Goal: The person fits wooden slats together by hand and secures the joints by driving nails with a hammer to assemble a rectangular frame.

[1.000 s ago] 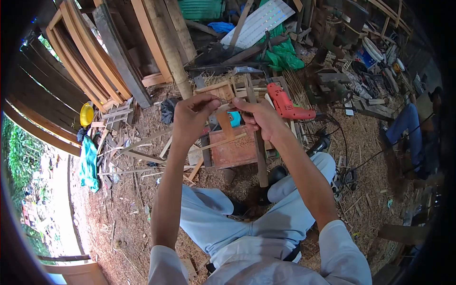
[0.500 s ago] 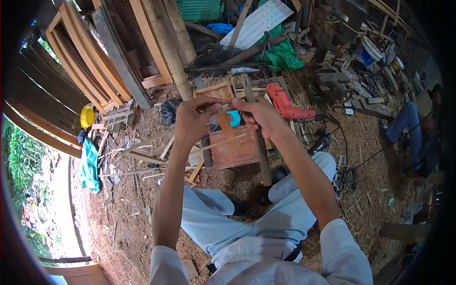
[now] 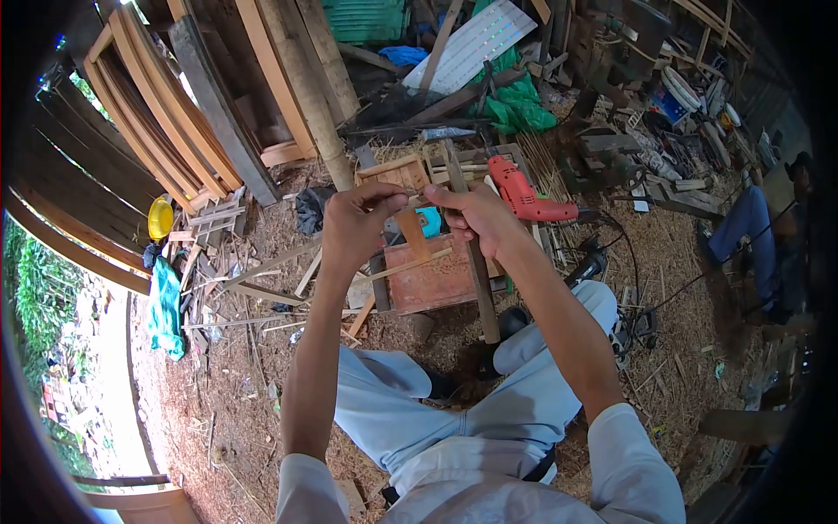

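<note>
My left hand (image 3: pixel 353 220) and my right hand (image 3: pixel 478 214) are raised close together in front of me, fingertips pinched around something small and thin that I cannot make out. Just below the fingers, a flat orange-brown piece of wood (image 3: pixel 414 234) slants downward. Under it is a low reddish wooden surface (image 3: pixel 429 284) dusted with shavings. A long wooden bar (image 3: pixel 482 293) runs along its right side, passing behind my right hand. Partly hidden behind my right fingers is a turquoise object (image 3: pixel 429 221).
A red power drill (image 3: pixel 524 194) lies right of my right hand, its black cable trailing over the floor. Wooden frames (image 3: pixel 166 105) lean at the left. A green plastic sheet (image 3: pixel 517 105) and scrap wood lie at the back. Another power tool (image 3: pixel 590 264) rests beside my right knee.
Both hands keep almost the same pose, fingertips still together. The view has shifted only slightly.
</note>
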Demonstrator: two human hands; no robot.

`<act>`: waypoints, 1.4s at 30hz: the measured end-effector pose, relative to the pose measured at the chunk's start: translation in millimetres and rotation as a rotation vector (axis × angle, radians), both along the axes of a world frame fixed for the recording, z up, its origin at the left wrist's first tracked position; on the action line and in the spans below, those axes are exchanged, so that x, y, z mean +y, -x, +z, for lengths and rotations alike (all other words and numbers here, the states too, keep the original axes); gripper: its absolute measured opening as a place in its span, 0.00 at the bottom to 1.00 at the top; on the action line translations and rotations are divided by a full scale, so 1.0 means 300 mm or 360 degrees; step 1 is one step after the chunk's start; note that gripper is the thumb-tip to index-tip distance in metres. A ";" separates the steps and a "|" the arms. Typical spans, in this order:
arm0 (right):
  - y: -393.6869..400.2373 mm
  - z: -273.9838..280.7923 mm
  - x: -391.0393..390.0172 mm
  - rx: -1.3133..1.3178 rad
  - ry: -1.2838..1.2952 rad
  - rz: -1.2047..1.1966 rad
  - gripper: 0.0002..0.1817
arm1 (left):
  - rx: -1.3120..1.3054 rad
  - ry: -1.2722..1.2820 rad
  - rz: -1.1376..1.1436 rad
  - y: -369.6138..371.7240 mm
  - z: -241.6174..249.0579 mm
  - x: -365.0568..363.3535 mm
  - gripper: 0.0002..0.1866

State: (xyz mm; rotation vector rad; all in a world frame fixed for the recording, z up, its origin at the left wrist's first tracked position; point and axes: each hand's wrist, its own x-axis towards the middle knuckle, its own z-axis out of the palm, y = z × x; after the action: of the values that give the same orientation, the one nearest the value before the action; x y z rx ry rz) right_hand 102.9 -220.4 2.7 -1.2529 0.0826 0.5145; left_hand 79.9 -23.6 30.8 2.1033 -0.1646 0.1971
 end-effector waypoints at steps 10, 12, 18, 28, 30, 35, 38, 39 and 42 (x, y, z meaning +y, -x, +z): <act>-0.010 -0.011 0.019 -0.1002 0.0699 -0.0387 0.20 | -0.0310 -0.0016 0.0019 0.021 -0.015 -0.028 0.08; 0.016 0.042 -0.021 -0.1082 0.0897 -0.0439 0.17 | -0.0398 -0.0147 0.0104 0.028 -0.016 -0.041 0.07; 0.144 0.211 -0.097 -0.1429 0.1246 -0.0219 0.14 | -0.0538 -0.0224 0.0092 0.015 -0.033 -0.031 0.07; 0.172 0.192 -0.082 -0.1468 0.1435 -0.0018 0.13 | -0.0951 -0.0595 0.0433 0.048 -0.085 -0.080 0.04; 0.145 0.167 -0.058 -0.1336 0.1463 -0.0006 0.14 | -0.0895 -0.0372 0.0332 0.035 -0.098 -0.069 0.05; -0.001 0.009 0.023 -0.1056 0.1185 -0.0134 0.14 | -0.0505 -0.0215 0.0240 0.027 -0.068 -0.044 0.07; -0.002 -0.002 0.038 -0.0858 0.0798 -0.0215 0.14 | -0.0353 -0.0142 0.0223 0.023 -0.037 -0.034 0.09; -0.006 -0.011 0.038 -0.0817 0.0678 -0.0208 0.13 | -0.0266 -0.0101 0.0214 0.026 -0.030 -0.034 0.09; -0.012 -0.012 0.032 -0.0723 0.0584 -0.0181 0.14 | -0.0237 -0.0113 0.0215 0.023 -0.027 -0.038 0.10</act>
State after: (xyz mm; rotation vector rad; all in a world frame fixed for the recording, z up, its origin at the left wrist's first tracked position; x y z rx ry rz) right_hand 106.5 -210.7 -1.0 -1.6871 -0.1406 0.1067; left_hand 73.0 -34.9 22.8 2.1718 -0.1196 0.4352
